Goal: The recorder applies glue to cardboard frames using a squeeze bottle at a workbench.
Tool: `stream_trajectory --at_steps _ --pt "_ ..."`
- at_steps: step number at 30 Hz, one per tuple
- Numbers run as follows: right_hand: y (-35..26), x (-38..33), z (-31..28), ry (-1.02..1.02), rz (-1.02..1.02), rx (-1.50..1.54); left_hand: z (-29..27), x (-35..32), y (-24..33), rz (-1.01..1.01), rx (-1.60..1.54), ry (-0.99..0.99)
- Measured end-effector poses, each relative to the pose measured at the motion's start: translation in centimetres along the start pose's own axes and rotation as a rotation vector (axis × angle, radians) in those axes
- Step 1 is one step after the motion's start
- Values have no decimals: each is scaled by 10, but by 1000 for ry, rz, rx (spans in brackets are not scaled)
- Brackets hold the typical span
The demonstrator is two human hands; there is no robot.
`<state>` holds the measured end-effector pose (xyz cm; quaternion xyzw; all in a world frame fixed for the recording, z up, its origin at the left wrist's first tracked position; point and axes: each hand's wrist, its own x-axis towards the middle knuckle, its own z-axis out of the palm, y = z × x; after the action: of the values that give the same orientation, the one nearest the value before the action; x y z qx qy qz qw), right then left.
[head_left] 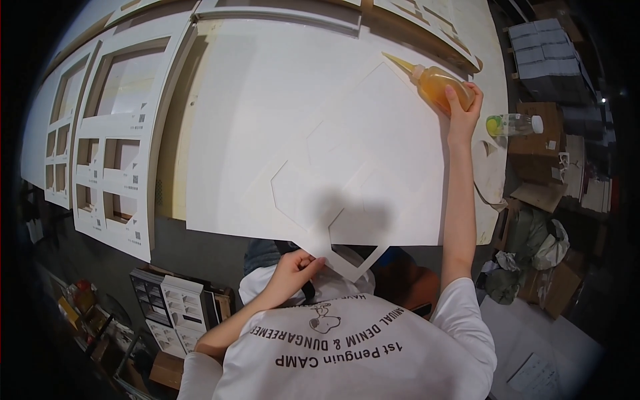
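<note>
My right hand (463, 101) is wrapped around a squeeze bottle (435, 85) of amber liquid, which looks like glue. The bottle is tilted, and its long yellow nozzle points to the far left, its tip at the far corner of a thin white card frame (338, 264). This frame has several angular cutouts and lies diagonally on a large white sheet (247, 120). Its near corner juts past the table's front edge. There my left hand (295, 272) is closed, thumb and fingers pinching the frame's edge. A round shadow covers part of the near cutout.
White panels with rectangular openings (115, 143) stand along the left; more frames (420, 27) lie at the back. A clear bottle with a white cap (515, 125) lies at the right edge. Cardboard boxes (539, 143) and bags fill the right side. Stacked white panels (183, 303) stand lower left.
</note>
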<state>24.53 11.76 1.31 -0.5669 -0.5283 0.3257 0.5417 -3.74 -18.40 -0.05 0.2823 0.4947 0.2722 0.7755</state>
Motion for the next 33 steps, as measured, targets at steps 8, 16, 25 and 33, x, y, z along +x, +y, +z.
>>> stream_trajectory --at_steps 8,16,25,33 --pt "-4 -19 3 -44 -5 -62 -2 0 -5 -6 5 -9" --pt "-20 -62 19 -166 -9 -71 -2 2 -2 -7 -10 -15" --pt "-63 -122 46 -264 191 37 -2 2 -7 6 -25 -14" --pt "-73 -162 59 -405 65 -15 -3 2 -13 18 -26 -10"
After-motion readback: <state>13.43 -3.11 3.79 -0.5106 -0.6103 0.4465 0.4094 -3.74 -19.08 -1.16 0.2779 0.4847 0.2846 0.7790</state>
